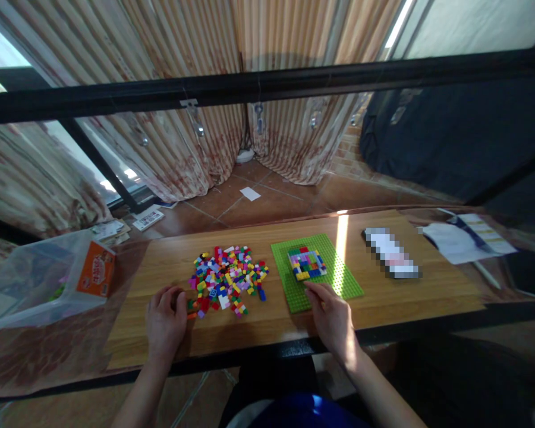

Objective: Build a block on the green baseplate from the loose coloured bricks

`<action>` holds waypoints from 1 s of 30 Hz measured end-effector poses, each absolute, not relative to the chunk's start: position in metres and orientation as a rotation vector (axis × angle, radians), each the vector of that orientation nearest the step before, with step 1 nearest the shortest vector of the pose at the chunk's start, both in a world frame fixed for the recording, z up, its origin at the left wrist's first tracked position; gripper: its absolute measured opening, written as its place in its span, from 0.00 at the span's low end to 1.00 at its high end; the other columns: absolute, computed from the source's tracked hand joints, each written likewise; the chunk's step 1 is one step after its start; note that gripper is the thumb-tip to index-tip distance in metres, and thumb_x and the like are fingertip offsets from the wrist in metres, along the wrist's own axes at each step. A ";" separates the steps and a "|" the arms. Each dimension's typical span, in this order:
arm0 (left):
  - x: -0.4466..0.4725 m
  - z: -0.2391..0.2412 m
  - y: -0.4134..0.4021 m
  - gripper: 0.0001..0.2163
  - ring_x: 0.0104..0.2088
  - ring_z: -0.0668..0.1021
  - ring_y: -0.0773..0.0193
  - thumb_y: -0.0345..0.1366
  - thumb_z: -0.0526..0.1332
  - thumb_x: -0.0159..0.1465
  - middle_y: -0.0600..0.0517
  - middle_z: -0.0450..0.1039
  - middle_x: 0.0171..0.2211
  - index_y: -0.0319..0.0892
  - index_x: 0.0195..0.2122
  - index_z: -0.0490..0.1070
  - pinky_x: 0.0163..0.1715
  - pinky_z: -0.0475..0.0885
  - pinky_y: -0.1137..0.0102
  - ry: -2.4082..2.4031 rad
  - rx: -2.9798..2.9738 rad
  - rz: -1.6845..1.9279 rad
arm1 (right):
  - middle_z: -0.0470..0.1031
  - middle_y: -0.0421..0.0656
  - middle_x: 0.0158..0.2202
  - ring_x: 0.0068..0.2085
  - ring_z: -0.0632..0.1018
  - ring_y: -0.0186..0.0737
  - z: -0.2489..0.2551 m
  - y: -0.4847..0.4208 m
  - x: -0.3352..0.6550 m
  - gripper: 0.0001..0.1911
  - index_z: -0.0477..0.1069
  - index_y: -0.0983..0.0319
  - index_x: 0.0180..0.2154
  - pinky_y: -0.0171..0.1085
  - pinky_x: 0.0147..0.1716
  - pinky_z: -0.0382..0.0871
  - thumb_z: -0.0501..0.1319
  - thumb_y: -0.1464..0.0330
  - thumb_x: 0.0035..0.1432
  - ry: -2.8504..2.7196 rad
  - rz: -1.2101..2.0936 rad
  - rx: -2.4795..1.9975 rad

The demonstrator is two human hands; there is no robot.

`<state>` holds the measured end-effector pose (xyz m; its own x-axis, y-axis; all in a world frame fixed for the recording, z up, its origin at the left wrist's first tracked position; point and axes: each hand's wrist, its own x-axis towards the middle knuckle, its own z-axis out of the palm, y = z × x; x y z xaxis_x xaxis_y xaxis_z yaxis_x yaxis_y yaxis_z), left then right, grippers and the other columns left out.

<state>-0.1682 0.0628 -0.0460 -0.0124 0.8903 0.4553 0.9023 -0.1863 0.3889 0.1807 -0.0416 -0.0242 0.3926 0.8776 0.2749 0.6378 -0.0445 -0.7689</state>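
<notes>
A loose heap of small coloured toy bricks (229, 274) lies on the wooden board. At its left edge rests my left hand (166, 318), fingers curled in and thumb beside the nearest bricks; its inner side is hidden. On a green studded baseplate (288, 294) sits a low, roughly square block of joined multicoloured bricks (307, 264). My right hand (332, 315) is over the front of the baseplate, thumb and fingertips pinched together just short of the block's near edge. Whatever is between those fingertips is too small to make out.
A phone (392, 252) with a blurred-out screen lies right of the baseplate on the wooden board (249, 342). At the left stands a clear plastic bin (40, 279) with an orange label. Papers (468, 238) lie at the far right. A dark metal bar (232, 86) crosses beyond the table.
</notes>
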 end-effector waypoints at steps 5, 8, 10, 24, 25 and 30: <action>-0.168 -0.044 0.063 0.14 0.46 0.74 0.50 0.45 0.52 0.64 0.42 0.73 0.42 0.41 0.39 0.71 0.50 0.70 0.54 -1.988 -2.195 -0.969 | 0.79 0.47 0.37 0.38 0.79 0.47 -0.028 -0.046 0.222 0.17 0.76 0.60 0.40 0.43 0.39 0.71 0.56 0.56 0.60 -1.090 0.381 -1.909; -0.168 -0.043 0.063 0.15 0.46 0.74 0.50 0.45 0.52 0.64 0.41 0.73 0.42 0.41 0.39 0.71 0.50 0.70 0.54 -1.988 -2.200 -0.959 | 0.80 0.48 0.37 0.39 0.79 0.48 -0.026 -0.042 0.233 0.18 0.76 0.61 0.39 0.44 0.41 0.70 0.57 0.55 0.58 -1.036 0.364 -1.962; -0.168 -0.043 0.064 0.15 0.46 0.74 0.50 0.46 0.52 0.64 0.41 0.73 0.43 0.41 0.39 0.71 0.50 0.70 0.54 -1.993 -2.195 -0.950 | 0.80 0.48 0.38 0.39 0.79 0.48 -0.023 -0.038 0.234 0.18 0.76 0.62 0.39 0.44 0.41 0.70 0.57 0.55 0.58 -1.023 0.353 -1.973; -0.168 -0.045 0.064 0.16 0.46 0.74 0.50 0.46 0.51 0.65 0.40 0.73 0.42 0.39 0.38 0.72 0.50 0.70 0.54 -2.013 -2.177 -0.955 | 0.79 0.45 0.31 0.32 0.78 0.44 -0.033 -0.014 0.226 0.17 0.77 0.61 0.36 0.40 0.34 0.68 0.61 0.54 0.55 -0.818 0.376 -1.946; -0.168 -0.045 0.064 0.16 0.46 0.74 0.50 0.46 0.51 0.65 0.40 0.73 0.42 0.39 0.38 0.72 0.51 0.70 0.54 -2.017 -2.178 -0.958 | 0.79 0.45 0.31 0.32 0.77 0.44 -0.033 -0.014 0.225 0.17 0.77 0.61 0.36 0.40 0.34 0.68 0.61 0.54 0.54 -0.816 0.367 -1.949; -0.169 -0.047 0.065 0.18 0.46 0.74 0.50 0.48 0.51 0.64 0.40 0.73 0.42 0.38 0.38 0.72 0.51 0.70 0.54 -2.029 -2.159 -0.955 | 0.79 0.46 0.29 0.30 0.77 0.44 -0.031 -0.014 0.224 0.19 0.78 0.62 0.34 0.40 0.33 0.67 0.62 0.52 0.53 -0.811 0.322 -1.945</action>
